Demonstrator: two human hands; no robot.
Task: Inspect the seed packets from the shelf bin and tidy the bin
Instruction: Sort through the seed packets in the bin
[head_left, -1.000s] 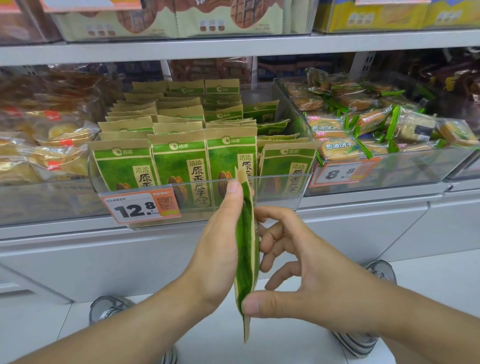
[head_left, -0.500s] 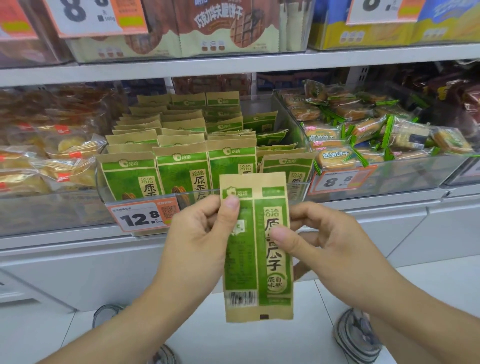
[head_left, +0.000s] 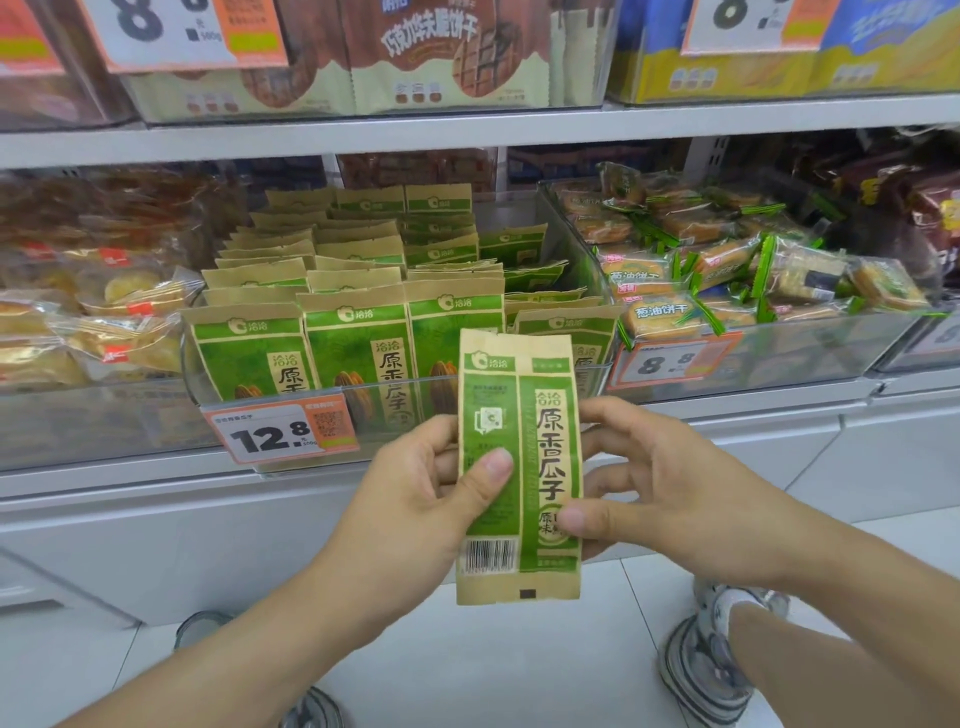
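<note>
Head view: both hands, left (head_left: 415, 499) and right (head_left: 675, 499), pinch an upright packet (head_left: 519, 467); it hides their fingers and part of the bin (head_left: 311, 410).

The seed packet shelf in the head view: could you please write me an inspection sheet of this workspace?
Surface: grey shelf units above a pale floor.
Job's things: one seed packet held upright in front of the clear bin, barcode side facing the camera; rows of packets stand in the bin, with tilted ones at its right end.
Clutter: nothing seen loose outside the bins.
Grippers: left hand and right hand each pinch the held packet by a side edge.
Cables: nothing seen.
Surroundings: price tag reading 12.8 on the bin; biscuit packs in the bin to the right; pastries to the left.
</note>
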